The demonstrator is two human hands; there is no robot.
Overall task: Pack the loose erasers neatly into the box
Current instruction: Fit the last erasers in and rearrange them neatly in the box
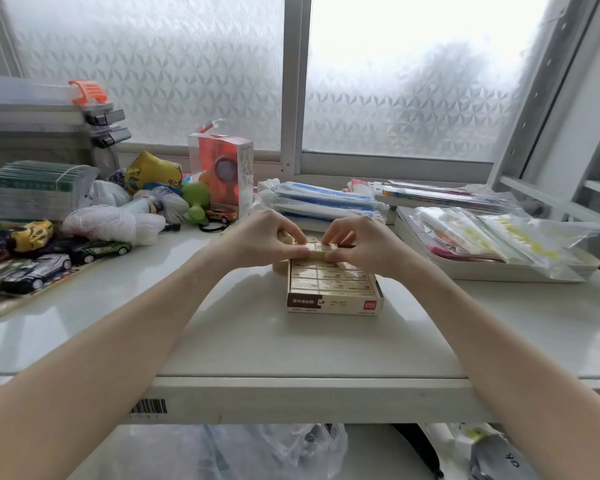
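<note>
Both your left hand point(267, 237) and right hand point(357, 242) pinch a row of erasers point(321, 250) over the box point(333, 299)'s far end. Uneven squeeze: row buckles, spills onto counter point(243, 341).

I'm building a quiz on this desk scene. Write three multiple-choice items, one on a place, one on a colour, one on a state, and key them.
1. Where does the eraser box stand?
A. on the white table, in front of the person
B. on the window sill
C. on top of the toy cars

2. What colour is the latch on the clear storage case at far left?
A. blue
B. orange
C. black

3. What are the two hands doing?
A. resting flat on the table
B. together pinching a row of erasers over the far end of the box
C. closing a lid on the box

Key: 1 A, the box sits on the table between the forearms. 2 B, the latch is orange. 3 B, the left hand and right hand hold the erasers from either end.
</note>
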